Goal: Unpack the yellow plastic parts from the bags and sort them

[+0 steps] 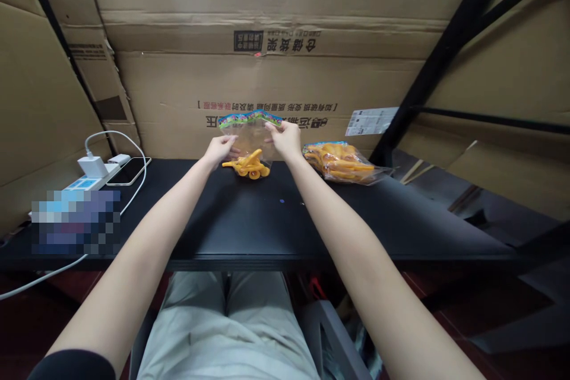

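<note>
Between my hands stands a clear plastic bag (249,133) with a colourful printed strip along its top. Orange plastic pieces (248,165) with rounded ends lie at its bottom; their exact kind is hard to make out. My left hand (219,151) pinches the bag's left side. Near the top right corner, my right hand (285,139) grips the bag between thumb and fingers. To the right of my right hand, a second clear bag (341,163), full of similar orange pieces, lies on the black table (249,225).
At the left are a white power strip (95,178) with a charger (92,165), a phone (129,171), a white cable (145,172) and a blurred-out object (75,221). Cardboard panels (267,77) wall the back and sides. A black metal post (427,65) slants at the right.
</note>
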The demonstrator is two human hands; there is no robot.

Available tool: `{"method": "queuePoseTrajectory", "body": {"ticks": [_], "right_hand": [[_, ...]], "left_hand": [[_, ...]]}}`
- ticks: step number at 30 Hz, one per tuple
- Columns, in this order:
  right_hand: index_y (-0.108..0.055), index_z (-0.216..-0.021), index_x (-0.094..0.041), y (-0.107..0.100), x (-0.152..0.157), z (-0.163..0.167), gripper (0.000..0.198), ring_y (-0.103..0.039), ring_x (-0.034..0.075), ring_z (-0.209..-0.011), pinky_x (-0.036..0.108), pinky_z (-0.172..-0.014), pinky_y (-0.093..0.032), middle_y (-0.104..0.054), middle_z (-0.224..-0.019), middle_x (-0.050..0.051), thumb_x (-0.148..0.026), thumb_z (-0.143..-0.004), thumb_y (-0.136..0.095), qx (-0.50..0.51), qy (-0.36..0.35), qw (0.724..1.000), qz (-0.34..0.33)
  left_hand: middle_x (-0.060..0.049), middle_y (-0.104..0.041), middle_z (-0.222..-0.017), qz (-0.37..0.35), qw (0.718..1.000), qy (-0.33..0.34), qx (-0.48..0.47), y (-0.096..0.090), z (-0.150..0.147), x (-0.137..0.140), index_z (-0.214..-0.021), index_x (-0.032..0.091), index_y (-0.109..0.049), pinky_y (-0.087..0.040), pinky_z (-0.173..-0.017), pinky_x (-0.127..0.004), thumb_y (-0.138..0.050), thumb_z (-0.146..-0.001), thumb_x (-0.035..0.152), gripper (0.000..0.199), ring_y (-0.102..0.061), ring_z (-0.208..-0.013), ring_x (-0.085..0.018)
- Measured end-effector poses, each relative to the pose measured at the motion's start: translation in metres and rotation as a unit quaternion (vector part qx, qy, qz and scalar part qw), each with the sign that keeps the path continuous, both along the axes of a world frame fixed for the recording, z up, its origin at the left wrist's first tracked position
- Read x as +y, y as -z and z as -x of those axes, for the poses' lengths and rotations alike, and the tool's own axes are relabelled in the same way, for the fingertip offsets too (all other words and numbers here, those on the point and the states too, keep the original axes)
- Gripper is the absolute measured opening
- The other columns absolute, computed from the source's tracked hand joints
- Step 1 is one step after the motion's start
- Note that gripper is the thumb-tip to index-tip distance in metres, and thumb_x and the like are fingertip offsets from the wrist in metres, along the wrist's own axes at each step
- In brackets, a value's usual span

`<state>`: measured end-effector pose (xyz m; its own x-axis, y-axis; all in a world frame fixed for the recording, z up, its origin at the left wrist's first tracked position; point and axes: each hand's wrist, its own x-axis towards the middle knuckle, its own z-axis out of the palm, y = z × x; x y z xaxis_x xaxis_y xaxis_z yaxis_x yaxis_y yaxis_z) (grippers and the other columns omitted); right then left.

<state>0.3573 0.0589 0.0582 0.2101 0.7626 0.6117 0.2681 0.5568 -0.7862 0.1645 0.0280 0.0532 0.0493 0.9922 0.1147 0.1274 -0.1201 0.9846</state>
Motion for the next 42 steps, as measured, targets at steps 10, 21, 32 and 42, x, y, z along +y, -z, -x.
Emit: {"method": "queuePoseTrajectory", "body": {"ticks": [10,21,32,42], "right_hand": [[-0.069,-0.105,-0.024,-0.03,-0.017,0.003,0.024,-0.057,0.021,-0.118,0.04,-0.102,-0.046,-0.068,-0.115,0.0,-0.033,-0.085,-0.06,0.014,-0.158,0.981,-0.113],[-0.07,-0.087,-0.019,0.033,-0.042,0.039,0.028,-0.066,0.021,-0.104,0.04,-0.098,-0.048,-0.074,-0.099,0.006,-0.037,-0.085,-0.049,0.186,-0.231,0.955,0.032],[-0.066,-0.085,-0.019,0.085,-0.031,0.045,0.031,-0.066,0.016,-0.087,0.032,-0.085,-0.053,-0.07,-0.092,0.003,-0.032,-0.06,-0.078,0.161,-0.081,0.979,0.091],[-0.06,-0.073,-0.018,0.074,-0.04,0.042,0.017,-0.059,0.011,-0.051,0.023,-0.048,-0.052,-0.065,-0.064,0.0,-0.028,-0.075,-0.074,0.301,-0.167,0.906,0.246]], "left_hand": [[-0.009,-0.069,-0.113,-0.25,0.964,-0.019,-0.092,-0.021,0.021,0.008,-0.104,0.014,-0.07,-0.047,-0.098,-0.035,-0.064,-0.077,0.018,0.028,-0.06,-0.115,-0.022],[-0.012,-0.068,-0.113,-0.098,0.949,-0.009,-0.301,0.024,0.06,-0.015,-0.114,0.013,-0.066,-0.055,-0.084,-0.036,-0.047,-0.078,0.029,0.044,-0.066,-0.097,-0.023],[-0.006,-0.071,-0.085,0.075,0.975,-0.028,-0.207,0.061,0.058,-0.024,-0.111,0.014,-0.058,-0.052,-0.057,-0.023,-0.072,-0.07,0.011,0.043,-0.068,-0.063,-0.014],[0.0,-0.06,-0.054,0.015,0.994,-0.034,-0.103,0.068,0.053,-0.024,-0.075,0.014,-0.059,-0.041,-0.048,-0.019,-0.064,-0.081,0.036,0.023,-0.053,-0.044,-0.008]]}}
